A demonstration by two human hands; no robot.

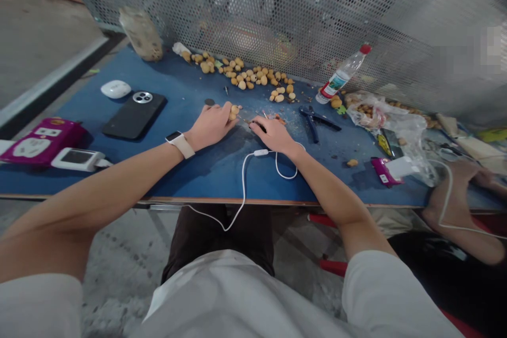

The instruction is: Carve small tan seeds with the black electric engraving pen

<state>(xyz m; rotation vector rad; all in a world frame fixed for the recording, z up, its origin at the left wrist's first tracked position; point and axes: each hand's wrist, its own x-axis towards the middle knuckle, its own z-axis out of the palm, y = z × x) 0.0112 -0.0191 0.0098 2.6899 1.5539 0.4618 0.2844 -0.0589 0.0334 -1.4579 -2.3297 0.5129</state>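
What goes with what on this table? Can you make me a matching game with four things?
Things
1. bottle
2. phone
3. watch
4. tan lumpy piece

Clues
A. held in the left hand
B. has a red cap
C. has a pale beige strap
D. dark, lying flat

Right pairs: 1-B, 2-D, 3-C, 4-A
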